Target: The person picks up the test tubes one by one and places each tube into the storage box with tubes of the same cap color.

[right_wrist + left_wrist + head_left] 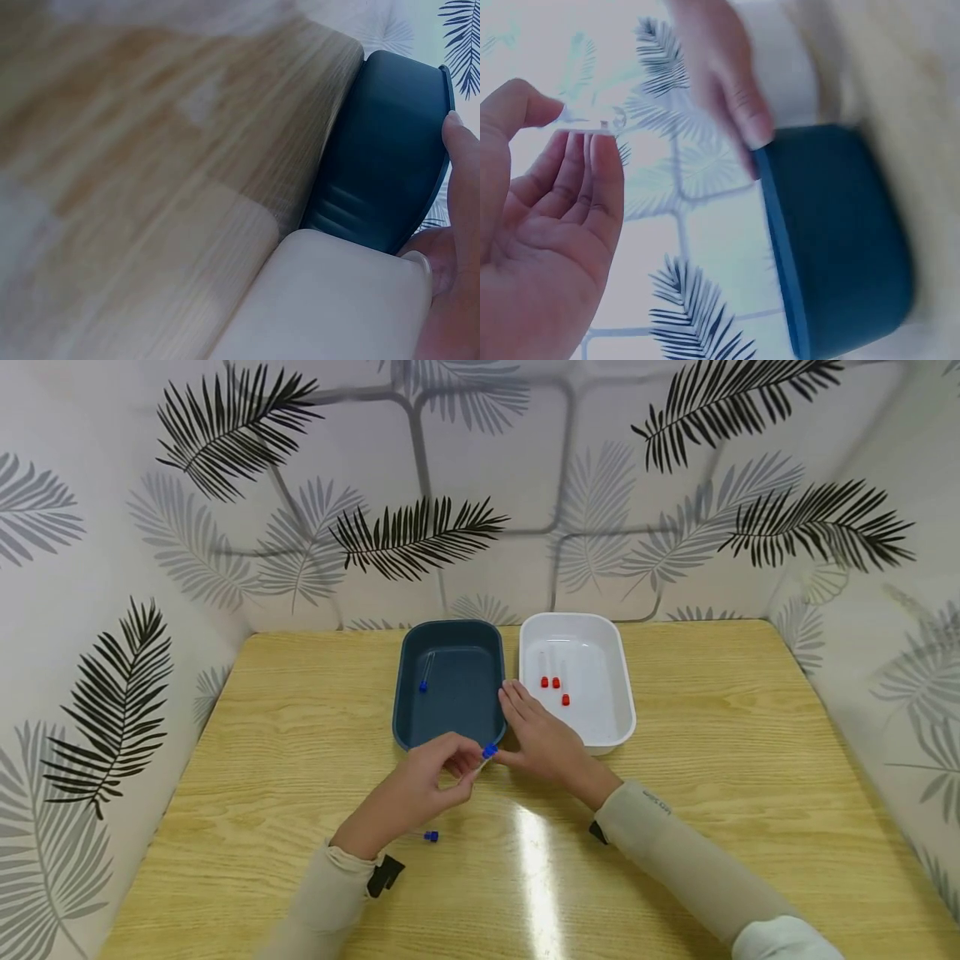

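Note:
A small clear tube with a blue cap is pinched between the thumb and fingers of my left hand, above the near edge of the dark blue tray. In the left wrist view the clear tube looks washed out. My right hand rests at the dark tray's near right corner, its fingers extended along the side next to the white tray. The right thumb touches the dark tray's rim. One blue-capped tube lies inside the dark tray.
Three red-capped tubes lie in the white tray. Another blue-capped tube lies on the wooden table by my left wrist, partly hidden. A leaf-patterned cloth stands behind the table.

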